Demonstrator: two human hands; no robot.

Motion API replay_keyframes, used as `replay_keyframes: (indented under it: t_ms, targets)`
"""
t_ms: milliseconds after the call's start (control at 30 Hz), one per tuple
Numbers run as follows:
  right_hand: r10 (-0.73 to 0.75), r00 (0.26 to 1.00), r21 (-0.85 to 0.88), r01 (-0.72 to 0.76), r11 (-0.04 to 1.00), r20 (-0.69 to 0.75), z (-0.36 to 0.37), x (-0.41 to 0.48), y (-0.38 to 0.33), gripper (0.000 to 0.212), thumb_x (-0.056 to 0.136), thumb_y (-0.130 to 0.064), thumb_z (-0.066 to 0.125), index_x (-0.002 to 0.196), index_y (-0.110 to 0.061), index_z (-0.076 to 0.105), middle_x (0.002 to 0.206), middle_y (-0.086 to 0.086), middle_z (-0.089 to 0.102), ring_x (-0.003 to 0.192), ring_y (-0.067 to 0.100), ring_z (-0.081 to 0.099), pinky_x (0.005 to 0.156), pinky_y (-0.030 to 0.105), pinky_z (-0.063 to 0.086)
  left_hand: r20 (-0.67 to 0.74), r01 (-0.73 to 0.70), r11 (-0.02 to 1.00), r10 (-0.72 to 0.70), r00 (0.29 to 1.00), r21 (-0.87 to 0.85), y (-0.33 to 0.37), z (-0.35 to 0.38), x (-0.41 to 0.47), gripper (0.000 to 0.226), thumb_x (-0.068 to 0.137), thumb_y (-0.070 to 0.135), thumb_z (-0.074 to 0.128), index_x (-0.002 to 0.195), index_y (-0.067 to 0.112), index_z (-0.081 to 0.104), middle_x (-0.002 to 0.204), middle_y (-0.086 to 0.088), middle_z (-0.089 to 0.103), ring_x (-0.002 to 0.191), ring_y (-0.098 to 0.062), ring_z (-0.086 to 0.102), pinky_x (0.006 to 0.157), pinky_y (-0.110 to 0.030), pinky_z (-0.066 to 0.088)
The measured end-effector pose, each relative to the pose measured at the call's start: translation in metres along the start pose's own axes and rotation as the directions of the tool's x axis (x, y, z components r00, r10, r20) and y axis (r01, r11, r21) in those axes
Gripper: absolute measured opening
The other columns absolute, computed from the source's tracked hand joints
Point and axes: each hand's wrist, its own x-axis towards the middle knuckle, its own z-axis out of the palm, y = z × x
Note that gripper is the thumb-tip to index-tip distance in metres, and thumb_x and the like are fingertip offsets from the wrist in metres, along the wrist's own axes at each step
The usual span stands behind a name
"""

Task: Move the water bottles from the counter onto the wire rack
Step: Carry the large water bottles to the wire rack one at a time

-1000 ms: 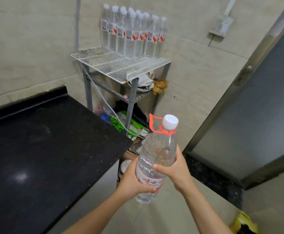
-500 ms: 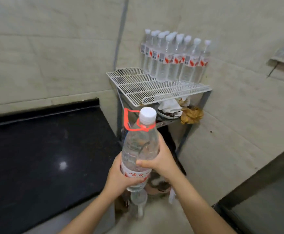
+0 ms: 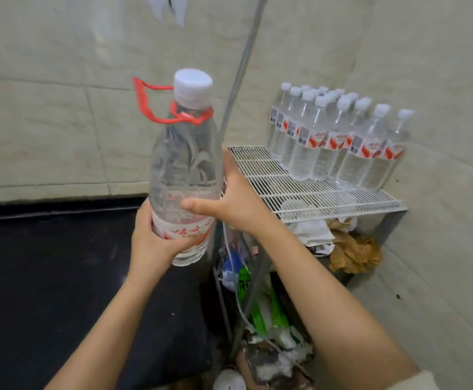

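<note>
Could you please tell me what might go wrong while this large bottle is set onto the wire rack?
1. The large bottle, gripped by the left hand and right hand, could bump the packed small bottles and topple them.
2. The wire rack is free mainly near its front edge; set there, the tall bottle might tip off.

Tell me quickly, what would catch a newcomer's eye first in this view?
The large water bottle with its red carry loop, upright at centre, gripped by the left hand near its base and the right hand at its side. Right of it, smaller bottles crowd the back of the white wire rack.
</note>
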Motion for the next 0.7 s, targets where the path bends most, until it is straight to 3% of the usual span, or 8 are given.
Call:
replay_keyframes:
  t_ms: [67,167,300,400,500,600,700]
  targets:
    - [-0.055,0.994,-0.096,0.046,0.994,-0.098,-0.005,0.029,0.001,0.100,0.054,-0.028,0.086,0.137,-0.019,0.031,0.126,-0.005,0.050,0.121,0.011,0.048,0.103,0.034,0.040,-0.041,-0.042,0.999,0.040,0.998,-0.033,0.006,0.016,0.039,0.076,0.041,0.015,0.083,0.106,0.038,0.051,0.112,0.001,0.064,0.095,0.004,0.063,0.082,-0.017,0.053]
    - [-0.071,0.967,-0.131,0.040,0.991,-0.244,-0.019,0.071,0.011,0.104,0.052,-0.031,0.088,0.137,-0.020,0.028,0.129,0.003,0.046,0.122,0.020,0.046,0.102,0.042,0.042,-0.013,-0.092,0.990,0.091,0.996,-0.103,0.008,0.048,0.098,0.085,0.042,0.011,0.087,0.112,0.038,0.048,0.121,-0.001,0.060,0.110,-0.009,0.060,0.095,-0.037,0.051]
    - [-0.042,0.914,-0.103,0.001,0.995,-0.404,-0.052,0.113,0.036,0.106,0.056,-0.025,0.087,0.140,-0.023,0.021,0.124,-0.010,0.039,0.125,0.016,0.041,0.105,0.032,0.038,0.072,-0.119,0.983,0.130,0.989,-0.141,0.003,0.101,0.160,0.083,0.047,0.006,0.085,0.107,0.046,0.044,0.120,0.003,0.059,0.111,-0.007,0.058,0.094,-0.031,0.050]
    - [-0.018,0.879,-0.103,-0.035,0.994,-0.477,-0.077,0.134,0.067,0.103,0.055,-0.025,0.086,0.138,-0.025,0.025,0.124,-0.014,0.040,0.125,0.015,0.043,0.105,0.038,0.040,0.130,-0.088,0.985,0.107,0.986,-0.147,-0.018,0.141,0.193,0.081,0.054,-0.002,0.083,0.109,0.043,0.043,0.117,0.006,0.059,0.111,-0.010,0.058,0.094,-0.031,0.050]
    - [0.028,0.856,-0.066,-0.073,0.995,-0.517,-0.102,0.156,0.098,0.103,0.050,-0.031,0.083,0.136,-0.026,0.027,0.132,-0.004,0.047,0.123,0.015,0.048,0.103,0.041,0.043,0.179,-0.023,0.992,0.046,0.983,-0.126,-0.038,0.178,0.224,0.088,0.051,0.012,0.087,0.126,0.022,0.042,0.128,-0.005,0.056,0.118,-0.020,0.056,0.098,-0.041,0.049]
    - [0.072,0.842,-0.037,-0.109,0.993,-0.534,-0.125,0.177,0.126,0.104,0.049,-0.031,0.081,0.137,-0.024,0.027,0.132,0.000,0.049,0.122,0.015,0.049,0.102,0.042,0.043,0.170,-0.006,0.997,0.019,0.985,-0.077,-0.053,0.209,0.251,0.105,0.040,0.035,0.089,0.132,0.019,0.040,0.132,-0.005,0.053,0.122,-0.019,0.053,0.101,-0.044,0.046]
    - [0.095,0.858,-0.026,-0.125,0.992,-0.506,-0.144,0.197,0.149,0.103,0.056,-0.020,0.085,0.140,-0.021,0.024,0.135,0.000,0.045,0.125,0.015,0.045,0.105,0.042,0.041,0.139,-0.011,0.999,0.015,0.990,-0.031,-0.060,0.233,0.269,0.082,0.050,0.016,0.088,0.120,0.018,0.046,0.123,-0.003,0.057,0.114,-0.016,0.056,0.098,-0.031,0.046]
